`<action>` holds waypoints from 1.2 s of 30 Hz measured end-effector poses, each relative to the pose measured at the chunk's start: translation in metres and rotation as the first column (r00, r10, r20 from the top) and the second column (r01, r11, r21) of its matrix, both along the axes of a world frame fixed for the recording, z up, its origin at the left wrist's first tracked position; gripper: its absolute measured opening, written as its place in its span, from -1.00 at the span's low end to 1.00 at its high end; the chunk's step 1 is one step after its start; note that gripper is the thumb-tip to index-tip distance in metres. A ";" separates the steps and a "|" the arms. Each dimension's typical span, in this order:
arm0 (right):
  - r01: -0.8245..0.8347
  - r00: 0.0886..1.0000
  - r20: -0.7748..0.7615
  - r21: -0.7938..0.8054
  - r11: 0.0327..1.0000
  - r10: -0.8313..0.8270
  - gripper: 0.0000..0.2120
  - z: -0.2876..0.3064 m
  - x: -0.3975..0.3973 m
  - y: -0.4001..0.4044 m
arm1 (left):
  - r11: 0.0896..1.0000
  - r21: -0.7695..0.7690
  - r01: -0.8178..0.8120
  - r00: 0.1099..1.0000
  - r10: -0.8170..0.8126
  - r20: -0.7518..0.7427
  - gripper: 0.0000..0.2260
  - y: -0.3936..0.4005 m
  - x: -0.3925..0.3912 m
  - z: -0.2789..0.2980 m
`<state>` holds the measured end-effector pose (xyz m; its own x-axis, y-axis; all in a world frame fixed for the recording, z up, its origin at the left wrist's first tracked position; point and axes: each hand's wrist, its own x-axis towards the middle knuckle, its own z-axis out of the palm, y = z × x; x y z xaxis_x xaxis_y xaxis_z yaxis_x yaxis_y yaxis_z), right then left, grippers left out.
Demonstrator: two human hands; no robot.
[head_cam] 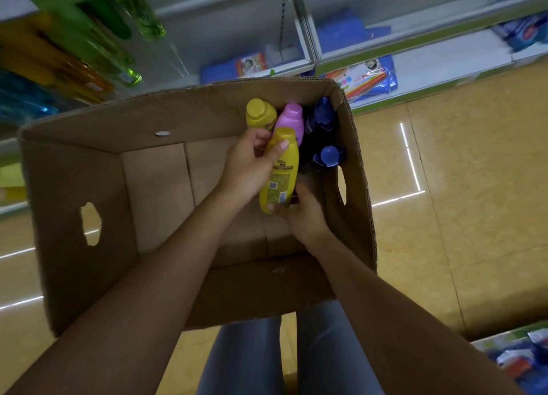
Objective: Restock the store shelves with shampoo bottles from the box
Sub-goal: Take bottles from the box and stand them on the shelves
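Yellow-tan floor tiles (pixel 462 187) and pale store shelves (pixel 415 41) frame an open cardboard box (pixel 74 187) that stands on the floor in front of the person's grey-trousered legs (pixel 246 356).

Inside the box, toward its 1 o'clock corner, a yellow shampoo bottle (pixel 280 175) is held between both hands. Its long axis runs roughly 12 to 6 o'clock, tilted slightly, with the cap end pointing to 12 and the base to 6; the label with a barcode faces up. Left hand (pixel 247 169) wraps the upper half from the 9 o'clock side, thumb laid across the front near the cap and fingers curled behind. Right hand (pixel 307 216) grips the base from the 5 o'clock side, fingertips pinching the bottom edge.

Beyond it, at 12 o'clock, four more bottles stand upright in the corner: one second yellow bottle (pixel 261 112), one pink bottle (pixel 290 121) just beside it, and two dark blue bottles (pixel 324 112), one behind the other along the right wall. That makes five bottles in the box: two yellow, one pink, two blue.

At 10 o'clock, green, orange and blue bottles (pixel 98 44) lie blurred on a shelf; their count cannot be told. At 1 o'clock, blue packets (pixel 370 77) sit on the lowest shelf.
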<state>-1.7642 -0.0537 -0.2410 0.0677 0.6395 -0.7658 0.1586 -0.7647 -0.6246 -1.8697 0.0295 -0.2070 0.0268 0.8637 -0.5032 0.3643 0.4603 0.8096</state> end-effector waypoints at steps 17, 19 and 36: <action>-0.133 0.956 -0.196 0.379 0.916 0.220 -0.60 0.193 -0.028 -0.041 | 0.975 0.169 -0.143 0.969 0.103 0.225 -0.95 -0.044 -0.062 0.219; -0.157 0.935 -0.237 0.392 0.906 0.265 -0.59 0.217 -0.028 -0.042 | 0.965 0.180 -0.188 0.959 0.141 0.246 -0.93 -0.049 -0.068 0.240; -0.370 0.667 -0.457 0.482 0.794 0.588 -0.58 0.360 -0.023 -0.045 | 0.934 0.160 -0.319 0.756 0.149 0.637 -0.63 -0.111 -0.086 0.373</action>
<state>-1.7872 -0.0983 0.1187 -0.6865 0.6645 -0.2951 -0.0150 -0.4187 -0.9080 -1.9560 -0.0820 0.1657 0.0326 0.9740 -0.2244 -0.3339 0.2222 0.9161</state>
